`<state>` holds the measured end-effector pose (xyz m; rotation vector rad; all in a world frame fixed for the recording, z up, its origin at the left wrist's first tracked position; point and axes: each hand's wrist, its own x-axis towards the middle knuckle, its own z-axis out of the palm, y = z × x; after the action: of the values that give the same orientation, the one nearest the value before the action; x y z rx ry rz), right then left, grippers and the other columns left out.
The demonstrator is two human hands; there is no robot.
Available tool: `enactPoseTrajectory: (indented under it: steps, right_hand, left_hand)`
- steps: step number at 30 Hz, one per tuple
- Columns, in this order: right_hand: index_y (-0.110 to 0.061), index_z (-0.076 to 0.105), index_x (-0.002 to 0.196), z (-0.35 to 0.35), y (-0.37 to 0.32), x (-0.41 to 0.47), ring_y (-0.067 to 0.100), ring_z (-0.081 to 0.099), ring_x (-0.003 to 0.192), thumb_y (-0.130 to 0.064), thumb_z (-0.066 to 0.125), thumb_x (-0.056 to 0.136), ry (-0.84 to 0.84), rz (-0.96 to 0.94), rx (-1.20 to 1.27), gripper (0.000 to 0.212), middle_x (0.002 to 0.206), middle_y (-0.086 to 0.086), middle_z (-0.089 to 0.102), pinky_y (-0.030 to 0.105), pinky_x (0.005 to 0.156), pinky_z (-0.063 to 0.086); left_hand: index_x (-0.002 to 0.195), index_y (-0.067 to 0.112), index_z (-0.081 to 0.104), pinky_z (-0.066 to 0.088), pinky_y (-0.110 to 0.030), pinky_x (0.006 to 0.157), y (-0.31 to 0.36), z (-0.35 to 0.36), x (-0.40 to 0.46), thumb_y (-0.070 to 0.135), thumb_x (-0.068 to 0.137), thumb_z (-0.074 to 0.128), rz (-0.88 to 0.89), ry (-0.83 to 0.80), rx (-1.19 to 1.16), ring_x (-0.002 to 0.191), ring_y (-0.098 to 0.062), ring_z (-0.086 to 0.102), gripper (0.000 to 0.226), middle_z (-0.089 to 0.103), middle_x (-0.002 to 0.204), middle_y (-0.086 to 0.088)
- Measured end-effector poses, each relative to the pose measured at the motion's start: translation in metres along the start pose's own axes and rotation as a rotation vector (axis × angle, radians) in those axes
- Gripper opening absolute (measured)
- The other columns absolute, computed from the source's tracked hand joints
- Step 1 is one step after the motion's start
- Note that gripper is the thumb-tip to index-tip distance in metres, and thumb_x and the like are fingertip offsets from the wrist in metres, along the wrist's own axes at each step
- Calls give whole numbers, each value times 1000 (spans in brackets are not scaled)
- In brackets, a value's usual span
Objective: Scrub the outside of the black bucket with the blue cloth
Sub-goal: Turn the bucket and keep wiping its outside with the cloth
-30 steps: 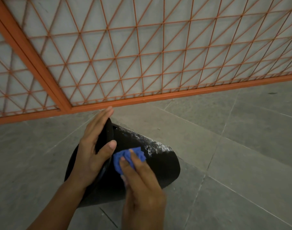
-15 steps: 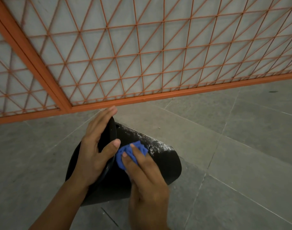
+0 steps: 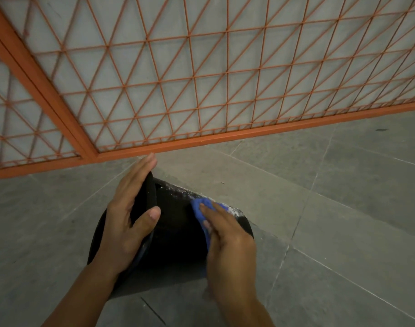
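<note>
A tiled utility or yard area; grey floor tiles [image 3: 343, 208] meet an orange metal grille [image 3: 201, 79].

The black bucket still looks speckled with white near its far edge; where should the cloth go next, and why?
Probably a short rub onward along the upper side of the black bucket. The right hand presses the blue cloth at the edge of the white residue, which runs both ways along that side, while the left hand steadies the rim.
</note>
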<state>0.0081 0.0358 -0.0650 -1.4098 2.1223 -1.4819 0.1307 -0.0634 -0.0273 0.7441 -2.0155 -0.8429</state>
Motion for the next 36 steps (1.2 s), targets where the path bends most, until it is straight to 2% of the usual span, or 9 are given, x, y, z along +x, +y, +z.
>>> enactPoseTrajectory:
  steps: [3,5,8,13,18,23,29,33,36]
  right_hand:
    - [-11,67,106,0,-7,-18,19,62,106,2,72,66,42,-98,-16,42,114,8,66,36,84,54]
    - [-13,67,107,4,-5,-9,16,61,106,-5,64,71,56,-158,5,36,113,6,67,30,90,51]
    - [-14,66,111,0,13,8,15,59,112,-4,59,85,-1,6,39,29,119,3,64,32,101,44]
    - [-14,70,101,0,4,-9,4,57,100,-6,64,70,105,-46,-39,33,105,3,70,2,97,29]
    - [-12,67,109,-3,24,13,16,60,109,0,61,83,2,56,31,30,115,3,66,33,102,43]
    - [-12,70,102,-1,16,-13,17,64,100,-2,65,72,28,-1,-29,32,108,5,69,18,100,33]
    - [-14,66,110,-4,34,6,16,57,113,-2,62,83,21,100,37,31,117,1,65,26,106,36]
    - [-12,69,104,2,28,-8,13,61,103,-4,64,74,87,-18,-22,31,110,4,68,25,94,47]
    - [-14,65,113,-2,43,9,14,55,115,-3,57,86,-27,93,24,30,121,0,63,32,105,39]
  left_hand:
    - [140,7,37,21,-49,118,-1,0,1,70,82,45,21,-24,10,143,-22,29,86,37,151,-7]
    - [140,9,37,21,-43,118,-4,-3,0,69,82,46,9,-13,-2,143,-20,29,84,37,151,-6]
    - [140,11,38,20,-42,119,-4,-1,-1,68,82,48,0,4,-29,144,-19,28,83,37,151,-5]
    - [140,13,39,21,-51,117,-8,1,1,68,83,47,39,-8,-18,143,-22,29,80,39,151,-4]
    - [140,16,40,22,-43,118,-10,0,0,66,83,49,9,33,-34,143,-21,29,77,39,151,-4]
    - [143,21,37,22,-35,117,-16,-6,-3,69,82,47,-2,38,-50,144,-17,27,78,35,153,4]
    - [143,16,38,21,-38,117,-10,-2,-1,67,84,47,34,-19,-45,144,-21,26,79,35,153,0]
    - [143,15,39,24,-39,116,-12,-5,0,67,83,48,47,-23,-46,143,-21,29,79,38,152,1]
    - [141,13,41,25,-39,116,-13,-6,-2,67,82,49,16,18,-52,142,-20,31,80,41,150,0]
